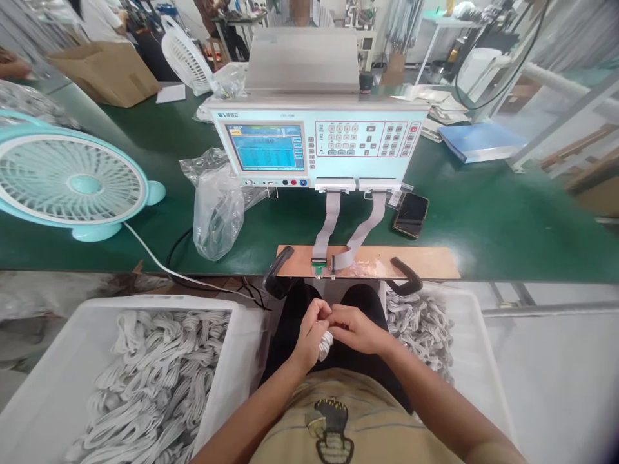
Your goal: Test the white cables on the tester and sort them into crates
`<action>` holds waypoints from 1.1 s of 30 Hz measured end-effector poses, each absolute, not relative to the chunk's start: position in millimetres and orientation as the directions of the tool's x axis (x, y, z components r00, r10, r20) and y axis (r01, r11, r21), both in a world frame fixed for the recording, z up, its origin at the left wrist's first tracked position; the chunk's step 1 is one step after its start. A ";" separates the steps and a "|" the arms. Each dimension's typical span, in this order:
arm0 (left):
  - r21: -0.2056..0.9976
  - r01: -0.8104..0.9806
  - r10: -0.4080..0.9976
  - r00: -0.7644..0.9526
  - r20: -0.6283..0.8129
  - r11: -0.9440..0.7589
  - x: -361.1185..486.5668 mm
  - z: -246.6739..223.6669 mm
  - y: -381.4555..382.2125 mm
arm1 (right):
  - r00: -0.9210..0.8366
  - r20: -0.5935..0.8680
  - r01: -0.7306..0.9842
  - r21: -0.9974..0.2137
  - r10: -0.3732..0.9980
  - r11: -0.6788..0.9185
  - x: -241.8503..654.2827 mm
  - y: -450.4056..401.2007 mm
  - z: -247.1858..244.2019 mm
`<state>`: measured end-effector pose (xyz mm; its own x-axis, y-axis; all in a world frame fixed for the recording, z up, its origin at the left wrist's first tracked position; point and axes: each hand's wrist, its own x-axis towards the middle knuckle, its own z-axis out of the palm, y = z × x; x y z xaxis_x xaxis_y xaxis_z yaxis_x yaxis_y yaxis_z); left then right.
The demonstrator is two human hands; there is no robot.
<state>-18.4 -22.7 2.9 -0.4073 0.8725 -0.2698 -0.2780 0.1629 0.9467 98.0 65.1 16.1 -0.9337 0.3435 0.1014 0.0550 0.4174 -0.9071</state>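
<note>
My left hand [311, 335] is closed around a coiled white cable [325, 345], held low over my lap. Close against it, my right hand [355, 328] has its fingers pinched together at the top of the coil; whether a cable end is between them is hidden. Just beyond both hands, a copper-coloured board [387, 258] lies along the table edge between two black clamp handles [279, 270]. Grey ribbon cables [329, 225] run from the board's small connectors up to a white cable tester [358, 138] with a lit blue screen.
Bins of bundled white cables stand on both sides: a left bin [232, 348] and a right bin [488, 361]. On the green table [483, 225] are a turquoise fan [87, 185], a plastic bag [217, 219], a phone [411, 214] and a blue binder [478, 140]. People sit farther back.
</note>
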 end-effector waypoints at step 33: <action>0.689 -0.705 0.892 -0.187 -0.411 0.169 -60.8 -9.3 -2.6 | -0.420 -0.303 -0.024 -0.938 0.855 -0.345 58.1 81.7 -5.1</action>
